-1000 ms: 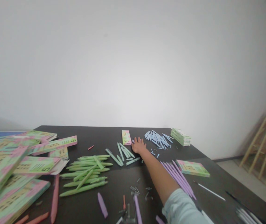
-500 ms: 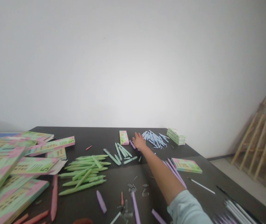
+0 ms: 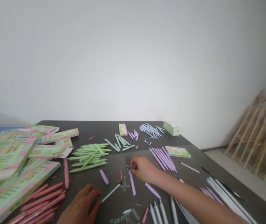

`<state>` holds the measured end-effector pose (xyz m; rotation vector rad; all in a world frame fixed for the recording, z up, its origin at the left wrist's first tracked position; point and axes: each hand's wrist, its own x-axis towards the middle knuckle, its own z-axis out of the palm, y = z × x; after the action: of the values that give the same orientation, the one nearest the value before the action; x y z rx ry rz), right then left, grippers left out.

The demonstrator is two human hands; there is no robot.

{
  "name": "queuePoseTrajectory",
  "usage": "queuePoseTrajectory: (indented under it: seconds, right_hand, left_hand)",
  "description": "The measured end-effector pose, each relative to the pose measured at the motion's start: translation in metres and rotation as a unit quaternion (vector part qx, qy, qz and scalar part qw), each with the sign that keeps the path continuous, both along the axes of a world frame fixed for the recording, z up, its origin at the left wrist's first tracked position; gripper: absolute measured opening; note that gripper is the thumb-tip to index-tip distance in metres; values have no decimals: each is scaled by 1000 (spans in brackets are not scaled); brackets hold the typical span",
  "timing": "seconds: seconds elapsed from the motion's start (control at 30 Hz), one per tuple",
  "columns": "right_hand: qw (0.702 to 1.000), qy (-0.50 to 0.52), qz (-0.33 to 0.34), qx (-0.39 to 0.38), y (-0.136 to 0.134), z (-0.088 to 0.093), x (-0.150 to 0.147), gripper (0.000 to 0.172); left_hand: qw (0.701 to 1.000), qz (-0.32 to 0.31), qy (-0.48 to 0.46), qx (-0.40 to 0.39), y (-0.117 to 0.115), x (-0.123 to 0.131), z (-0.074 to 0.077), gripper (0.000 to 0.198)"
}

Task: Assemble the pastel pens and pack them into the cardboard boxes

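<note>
My right hand (image 3: 143, 169) rests on the dark table (image 3: 123, 161) in the middle, its fingers curled and pinching at small grey metal parts (image 3: 128, 168) beside a purple pen barrel (image 3: 132, 184). My left hand (image 3: 81, 205) lies on the table near the front edge, fingers loosely bent, nothing visible in it; its fingertips are close to a white pen refill (image 3: 111, 193). A purple pen cap (image 3: 104, 176) lies between the hands and the pile of green pen barrels (image 3: 88, 154).
Stacks of green-and-pink boxes (image 3: 14, 158) fill the left side, with pink pen barrels (image 3: 42, 199) in front. Purple barrels (image 3: 163, 158), white refills (image 3: 226, 193), blue caps (image 3: 150, 130) and more small boxes (image 3: 171, 128) lie right and far. A wooden rack (image 3: 256, 143) leans at the right wall.
My right hand has pulled back from the far blue caps to the middle of the table. My left hand has come into view at the front. The camera has tilted down.
</note>
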<state>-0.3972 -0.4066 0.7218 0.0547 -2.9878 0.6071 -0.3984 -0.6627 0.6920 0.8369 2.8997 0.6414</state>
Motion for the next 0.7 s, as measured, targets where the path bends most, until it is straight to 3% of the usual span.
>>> queuePoseTrajectory:
  seconds: [0.17, 0.3, 0.4, 0.5, 0.7]
  right_hand:
    - [1000, -19, -12, -10, 2, -3, 9, 15]
    - [1000, -12, -25, -11, 8, 4, 6, 19]
    - [1000, -19, -23, -10, 4, 4, 9, 15]
    - [1000, -25, -15, -6, -9, -3, 17, 22]
    - [999, -35, -25, -21, -27, -19, 23, 38]
  left_hand:
    - [997, -17, 1, -79, 5, -10, 14, 56]
    - [986, -60, 50, -147, 15, -29, 14, 82]
    - [981, -89, 74, -153, 26, -41, 10, 67]
    - [982, -101, 90, -134, 34, -49, 7, 48]
    - [988, -73, 101, -86, 33, -50, 6, 35]
